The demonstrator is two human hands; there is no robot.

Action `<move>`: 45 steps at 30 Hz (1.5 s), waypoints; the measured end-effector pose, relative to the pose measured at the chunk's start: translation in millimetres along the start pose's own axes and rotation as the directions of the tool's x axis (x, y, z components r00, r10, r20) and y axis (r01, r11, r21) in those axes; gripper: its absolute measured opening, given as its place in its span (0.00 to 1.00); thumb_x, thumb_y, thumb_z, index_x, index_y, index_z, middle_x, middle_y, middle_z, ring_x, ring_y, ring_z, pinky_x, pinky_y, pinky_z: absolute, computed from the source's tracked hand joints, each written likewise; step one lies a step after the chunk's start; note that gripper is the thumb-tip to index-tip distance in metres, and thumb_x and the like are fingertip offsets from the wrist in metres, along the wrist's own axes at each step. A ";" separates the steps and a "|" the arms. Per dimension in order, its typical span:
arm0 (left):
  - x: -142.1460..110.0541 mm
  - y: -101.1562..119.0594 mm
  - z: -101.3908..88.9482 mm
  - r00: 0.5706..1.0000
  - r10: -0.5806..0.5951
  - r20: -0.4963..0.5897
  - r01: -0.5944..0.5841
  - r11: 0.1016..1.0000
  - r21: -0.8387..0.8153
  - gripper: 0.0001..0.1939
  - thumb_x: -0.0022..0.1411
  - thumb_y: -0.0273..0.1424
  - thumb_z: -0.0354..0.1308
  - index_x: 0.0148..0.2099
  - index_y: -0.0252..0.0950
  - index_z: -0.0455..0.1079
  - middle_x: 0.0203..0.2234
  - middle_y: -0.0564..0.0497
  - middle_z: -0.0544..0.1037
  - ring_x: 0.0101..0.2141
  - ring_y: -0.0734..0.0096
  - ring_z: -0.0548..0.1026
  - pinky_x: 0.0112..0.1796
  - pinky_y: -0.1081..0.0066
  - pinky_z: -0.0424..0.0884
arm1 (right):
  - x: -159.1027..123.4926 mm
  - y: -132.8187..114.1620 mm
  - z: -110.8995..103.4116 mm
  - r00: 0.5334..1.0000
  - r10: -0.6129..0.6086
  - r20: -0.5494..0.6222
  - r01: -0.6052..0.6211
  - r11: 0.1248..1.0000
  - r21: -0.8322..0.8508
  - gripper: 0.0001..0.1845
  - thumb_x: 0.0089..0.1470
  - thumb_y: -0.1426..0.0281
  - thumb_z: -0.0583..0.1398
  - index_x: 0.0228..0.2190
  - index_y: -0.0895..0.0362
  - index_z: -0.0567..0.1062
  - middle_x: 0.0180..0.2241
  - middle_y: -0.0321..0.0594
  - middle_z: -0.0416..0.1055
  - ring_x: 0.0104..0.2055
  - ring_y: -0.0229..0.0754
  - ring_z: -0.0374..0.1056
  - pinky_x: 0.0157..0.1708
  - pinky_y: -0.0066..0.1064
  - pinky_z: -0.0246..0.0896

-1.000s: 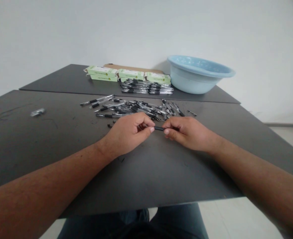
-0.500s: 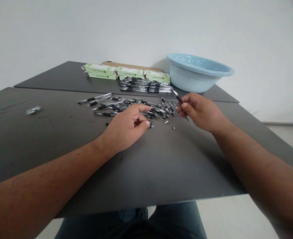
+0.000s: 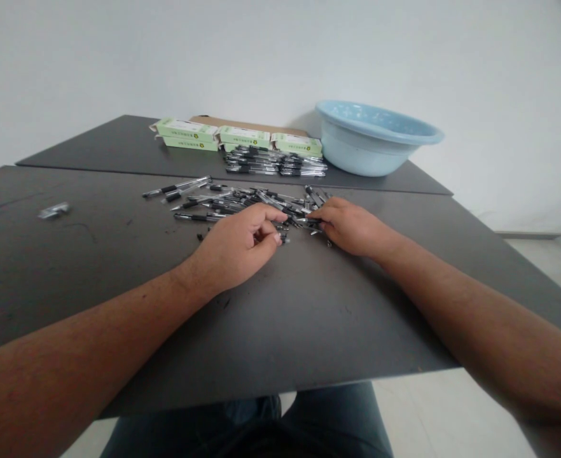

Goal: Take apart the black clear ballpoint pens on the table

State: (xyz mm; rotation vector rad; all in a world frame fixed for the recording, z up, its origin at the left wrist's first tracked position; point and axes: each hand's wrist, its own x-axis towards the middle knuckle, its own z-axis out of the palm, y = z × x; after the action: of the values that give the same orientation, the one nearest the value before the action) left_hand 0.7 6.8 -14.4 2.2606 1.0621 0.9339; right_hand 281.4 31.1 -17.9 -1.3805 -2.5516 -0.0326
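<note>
My right hand (image 3: 350,226) is closed around a pen (image 3: 309,220) with a black grip, its pale tip pointing left toward my other hand. Most of that pen is hidden by the fingers. My left hand (image 3: 242,245) rests at the front of a loose pile of pens and pen parts (image 3: 233,202), index finger and thumb apart, the other fingers curled. Small dark and clear bits lie by its thumb; I cannot tell whether it touches them. Beyond the pile, pens with black grips are stacked in neat rows (image 3: 275,162).
Light green boxes (image 3: 189,135) stand in a row at the back, left of a pale blue basin (image 3: 371,152). A small clear bundle (image 3: 54,210) lies far left on the dark table (image 3: 261,331). A seam runs between two table tops, with a white wall behind.
My right hand has moved left and down with the pen, from above the table to the pile's right edge. My left hand has stayed nearly still. The view has shifted slightly.
</note>
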 end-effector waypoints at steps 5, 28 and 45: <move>0.4 0.5 -0.2 0.999 0.041 0.001 -0.041 0.999 0.029 0.15 0.65 0.30 0.59 0.54 0.38 0.72 0.31 0.56 0.83 0.32 0.72 0.81 0.39 0.71 0.72 | 7.8 4.8 4.5 0.998 0.030 0.055 -0.026 0.998 -0.065 0.22 0.61 0.76 0.56 0.53 0.52 0.79 0.46 0.47 0.74 0.51 0.50 0.70 0.53 0.38 0.65; 0.0 0.4 1.5 0.999 0.046 0.019 -0.046 0.999 0.021 0.14 0.65 0.31 0.59 0.52 0.39 0.74 0.34 0.54 0.84 0.34 0.70 0.82 0.40 0.70 0.75 | 1.0 -5.1 -15.0 0.963 0.061 -0.264 -0.023 0.989 0.146 0.11 0.61 0.70 0.59 0.43 0.56 0.78 0.43 0.49 0.72 0.51 0.53 0.66 0.51 0.41 0.63; 0.7 12.7 -8.2 0.978 0.062 0.198 -0.047 0.996 -0.079 0.12 0.64 0.33 0.60 0.48 0.42 0.79 0.40 0.54 0.85 0.40 0.66 0.83 0.42 0.71 0.76 | -20.8 -74.6 -25.2 0.996 0.017 -0.086 0.017 0.924 0.383 0.07 0.58 0.68 0.66 0.39 0.52 0.76 0.34 0.34 0.80 0.34 0.38 0.75 0.33 0.26 0.63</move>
State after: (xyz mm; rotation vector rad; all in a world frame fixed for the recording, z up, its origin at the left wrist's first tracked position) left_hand 1.0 0.9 -0.4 2.2766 0.8675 0.7358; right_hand 235.5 -30.7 9.0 -1.1966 -2.3230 0.3794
